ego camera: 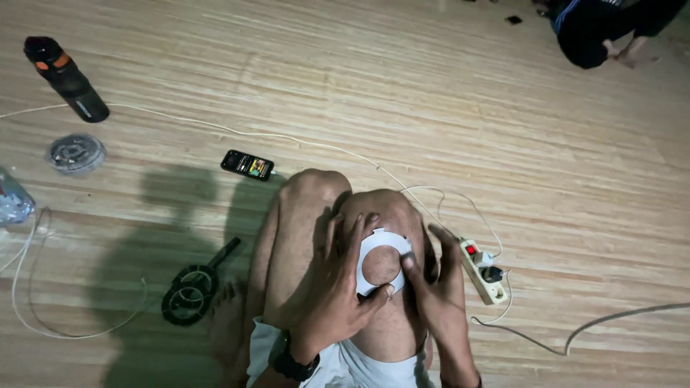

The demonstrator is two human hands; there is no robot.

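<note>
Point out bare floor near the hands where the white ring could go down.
Widest bare floor lies right of the knees, beyond the power strip. Another patch lies between phone and bottle. Crowded: black rings and white cables left. Both hands hold the white ring.

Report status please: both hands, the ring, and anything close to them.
Left hand and right hand both grip white ring, resting on knee. Power strip close right. Nothing blocks.

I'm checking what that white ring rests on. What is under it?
The white ring lies on a bare knee, which shows through its hole. The left hand and right hand hold its edges, covering parts of the rim.
</note>
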